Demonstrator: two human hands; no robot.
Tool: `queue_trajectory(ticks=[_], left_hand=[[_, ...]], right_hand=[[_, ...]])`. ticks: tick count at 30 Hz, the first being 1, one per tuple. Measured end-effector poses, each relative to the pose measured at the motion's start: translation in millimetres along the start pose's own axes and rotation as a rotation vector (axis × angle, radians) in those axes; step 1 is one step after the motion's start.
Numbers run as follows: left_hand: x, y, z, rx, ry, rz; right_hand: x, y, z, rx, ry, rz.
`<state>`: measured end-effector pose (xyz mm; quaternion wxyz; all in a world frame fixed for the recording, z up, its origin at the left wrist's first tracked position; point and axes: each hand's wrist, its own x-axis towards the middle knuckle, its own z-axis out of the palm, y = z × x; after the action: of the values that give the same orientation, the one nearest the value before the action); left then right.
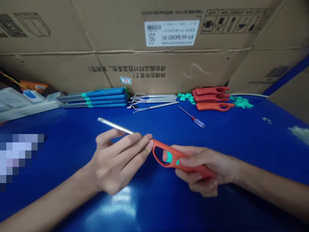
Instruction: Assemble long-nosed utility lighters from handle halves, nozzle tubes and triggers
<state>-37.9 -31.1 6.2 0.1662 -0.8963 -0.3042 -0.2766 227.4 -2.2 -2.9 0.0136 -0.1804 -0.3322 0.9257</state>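
- One slim steel tube [114, 125] is sitting pinched between the thumb and fingers of your left hand [113, 164], its free end pointing back and left over the blue counter [72, 122].
- Your right hand [205, 169] is wrapping its curled fingers around an orange utility-lighter body [173, 159], which is tilting across the front half of the counter.
- Your left fingertips [150, 144] are touching the body's looped end, and a teal insert [169, 157] is showing at its oval opening.
- Along the counter's back edge, several parts are lying against a cardboard carton [169, 71]: blue lighter bodies [106, 96], wired steel tubes [154, 100], teal sleeves [185, 97], orange lighter bodies [211, 96] and teal scraps [241, 102].
- A red-collared screwdriver [195, 119] is lying just in front of them.
- Papers [14, 100] are piling up at the back-left corner.
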Motion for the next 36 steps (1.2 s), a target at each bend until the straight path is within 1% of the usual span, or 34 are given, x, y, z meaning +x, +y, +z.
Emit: queue_trajectory(ticks=[2,4,7,11,18,23,29,34,36], left_hand=[[3,-1,5.1,0.098,0.050,0.094],[6,2,9.8,0.154,0.026,0.131],[7,13,14.5,0.212,-0.033,0.100],[4,25,18.1,0.223,-0.053,0.082],[7,23,17.3,0.182,-0.027,0.092],[11,22,13.7,0.175,-0.012,0.090],[9,21,17.0,0.107,0.032,0.075],[9,22,14.5,0.140,0.006,0.090],[9,23,14.1,0.151,-0.006,0.089]], right_hand=[[2,0,4,-0.042,0.087,-0.020],[5,0,8,-0.067,0.153,-0.042],[7,2,12,-0.087,0.205,-0.075],[8,4,14,-0.109,0.243,-0.085],[8,4,16,-0.123,0.246,-0.097],[6,1,15,-0.119,0.196,-0.068],[5,-2,12,-0.100,0.161,-0.047],[5,-1,10,-0.110,0.156,-0.018],[5,0,11,-0.128,0.183,-0.013]])
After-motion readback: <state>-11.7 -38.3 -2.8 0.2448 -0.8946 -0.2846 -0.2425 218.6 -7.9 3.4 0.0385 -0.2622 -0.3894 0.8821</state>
